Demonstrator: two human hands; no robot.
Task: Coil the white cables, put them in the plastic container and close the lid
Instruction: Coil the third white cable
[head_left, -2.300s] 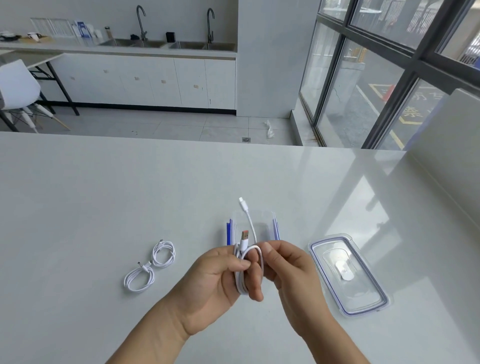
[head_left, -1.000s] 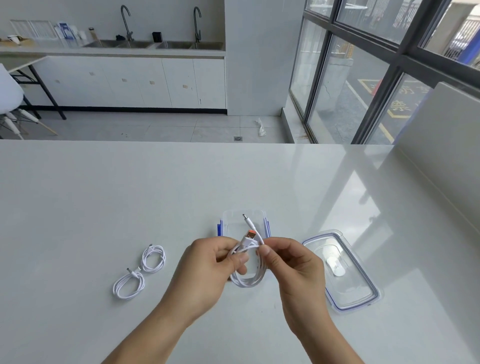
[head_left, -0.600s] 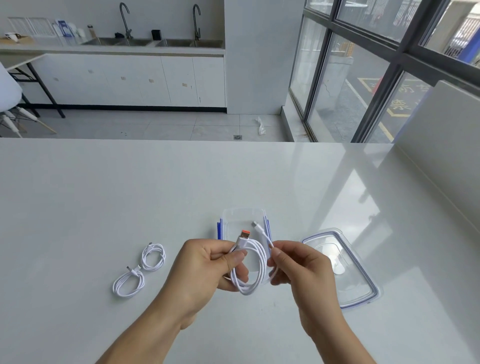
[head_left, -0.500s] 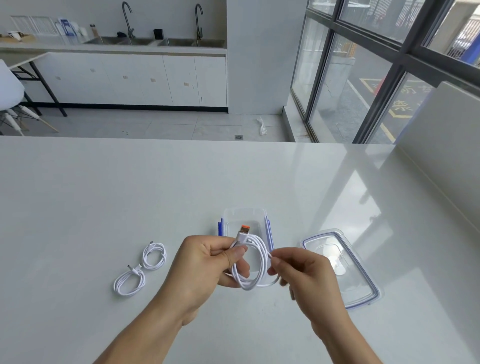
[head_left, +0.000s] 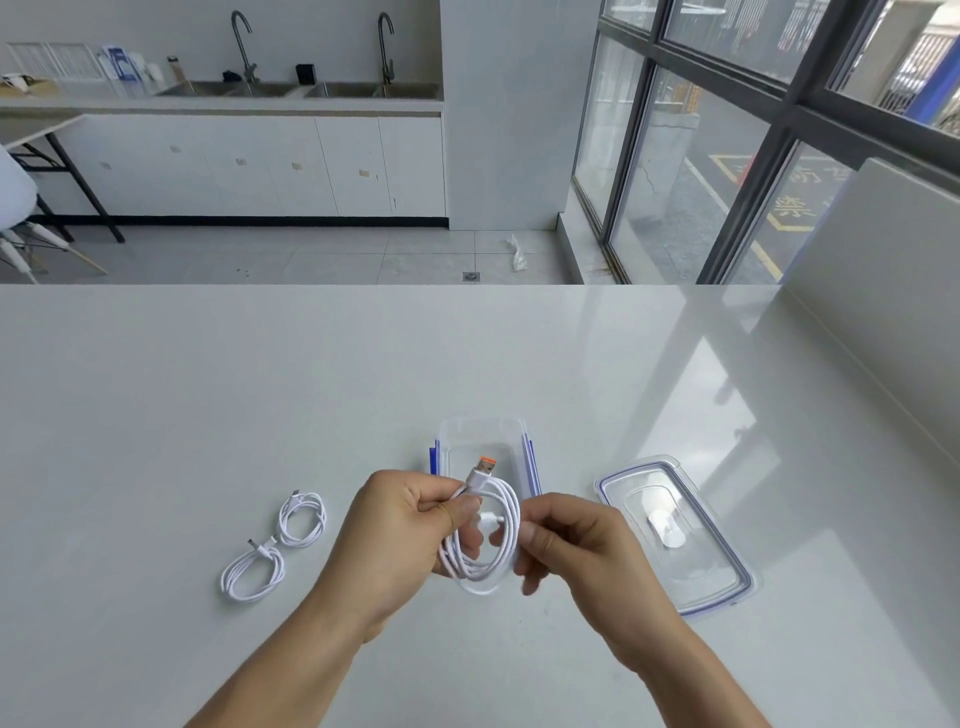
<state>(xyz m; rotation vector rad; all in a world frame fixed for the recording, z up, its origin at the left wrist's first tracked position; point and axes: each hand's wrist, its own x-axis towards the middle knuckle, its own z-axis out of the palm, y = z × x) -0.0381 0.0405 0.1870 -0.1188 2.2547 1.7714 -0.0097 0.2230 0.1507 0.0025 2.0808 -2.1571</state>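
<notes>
Above the white tabletop (head_left: 208, 395), the left hand (head_left: 400, 535) pinches a coiled white cable (head_left: 488, 540) near its orange-tipped plug, while the right hand (head_left: 576, 551) grips the coil's other side. The open plastic container (head_left: 483, 441) sits just behind, its lid (head_left: 675, 535) to the right, and two coiled cables (head_left: 275, 545) lie left.

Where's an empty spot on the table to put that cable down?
The table is bare behind the container, left of the two coiled cables, and right of the lid. It is crowded near the front, where the left hand and right hand hold a cable just before the container.
</notes>
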